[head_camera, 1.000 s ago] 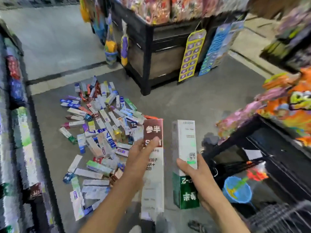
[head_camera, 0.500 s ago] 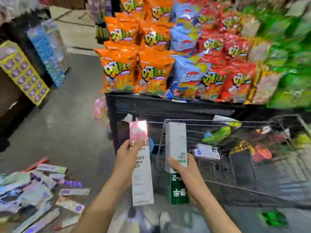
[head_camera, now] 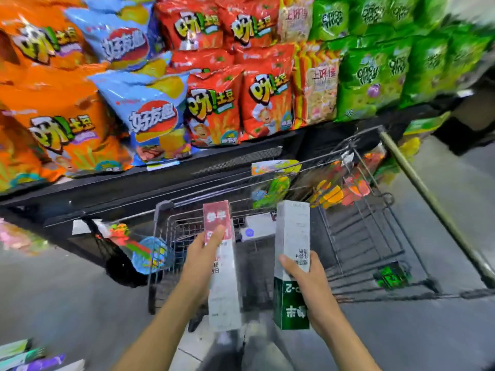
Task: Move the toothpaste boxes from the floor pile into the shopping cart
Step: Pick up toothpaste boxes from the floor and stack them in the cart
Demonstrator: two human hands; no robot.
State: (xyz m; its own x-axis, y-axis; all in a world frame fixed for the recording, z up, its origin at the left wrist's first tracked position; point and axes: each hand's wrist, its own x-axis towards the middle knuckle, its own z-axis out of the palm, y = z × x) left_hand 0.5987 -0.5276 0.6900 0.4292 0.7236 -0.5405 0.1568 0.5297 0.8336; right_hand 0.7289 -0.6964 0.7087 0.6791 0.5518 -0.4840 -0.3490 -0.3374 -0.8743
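Gripping upright boxes (head_camera: 292,253), both hands (head_camera: 201,263)

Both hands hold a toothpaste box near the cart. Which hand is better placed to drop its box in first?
Probably the right hand: its green-and-white box reaches further over the shopping cart basket; the left hand holds its red-and-white box at the near corner.

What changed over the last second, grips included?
The view swung from the floor pile to the wire shopping cart, now under both boxes. Nothing was let go: the left hand still holds the red-and-white toothpaste box, the right hand the white-and-green toothpaste box, both upright.
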